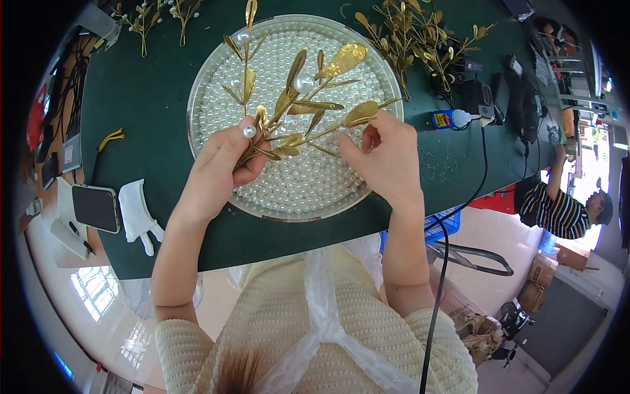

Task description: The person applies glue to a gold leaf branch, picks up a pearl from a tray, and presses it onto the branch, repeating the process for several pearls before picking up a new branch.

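Observation:
Over a round tray (195,125) filled with white pearl beads (295,180), my left hand (226,154) is closed on the gathered stems of a gold leaf spray (289,105). Several pearls sit among its glittery leaves, one of them by my left thumb. My right hand (387,154) pinches at a right-hand twig of the same spray, beside a gold leaf (361,113). Whether a bead is between those fingertips is hidden.
More gold leaf sprays (420,39) lie at the back right, pearl-dotted sprigs (141,26) at the back left. A small blue-labelled bottle (451,119) stands right, near a black cable (484,157). A phone (96,208) and white glove (136,210) lie left. Another person (558,207) is far right.

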Tool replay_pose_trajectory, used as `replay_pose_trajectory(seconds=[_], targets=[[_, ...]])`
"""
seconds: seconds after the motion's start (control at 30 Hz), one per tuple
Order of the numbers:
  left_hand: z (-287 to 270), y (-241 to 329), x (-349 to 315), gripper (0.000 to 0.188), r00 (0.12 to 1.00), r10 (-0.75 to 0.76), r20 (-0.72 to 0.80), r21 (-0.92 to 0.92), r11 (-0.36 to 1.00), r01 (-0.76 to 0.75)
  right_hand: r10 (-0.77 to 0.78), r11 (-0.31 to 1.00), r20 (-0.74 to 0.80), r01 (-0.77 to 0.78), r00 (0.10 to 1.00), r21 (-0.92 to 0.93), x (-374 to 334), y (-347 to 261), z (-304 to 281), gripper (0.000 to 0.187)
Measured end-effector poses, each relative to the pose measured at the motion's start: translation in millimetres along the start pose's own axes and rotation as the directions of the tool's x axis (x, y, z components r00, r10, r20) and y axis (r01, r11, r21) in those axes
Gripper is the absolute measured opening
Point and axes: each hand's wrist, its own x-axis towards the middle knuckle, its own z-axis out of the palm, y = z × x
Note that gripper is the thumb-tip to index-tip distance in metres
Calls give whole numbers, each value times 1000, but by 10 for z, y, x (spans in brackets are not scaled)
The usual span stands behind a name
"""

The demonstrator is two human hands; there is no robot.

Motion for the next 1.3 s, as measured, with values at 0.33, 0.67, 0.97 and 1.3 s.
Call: replay_pose_trajectory(seconds=[0.33,0.67,0.97,1.3], targets=[[14,9,-6,45,1000,7,11,34,999,-7,-60,845,27,37,998,534,-46,84,92,14],[5,6,-7,44,999,21,26,54,998,-23,-8,742,15,-4,1000,670,-69,102,77,8],[19,9,-6,44,1000,6,-7,49,999,-6,75,518,-10,-30,997,855,-67,48,73,12],[3,14,-1,46,1000,0,26,48,999,-1,44,142,177,-182,983,973,-36,153,35,17]])
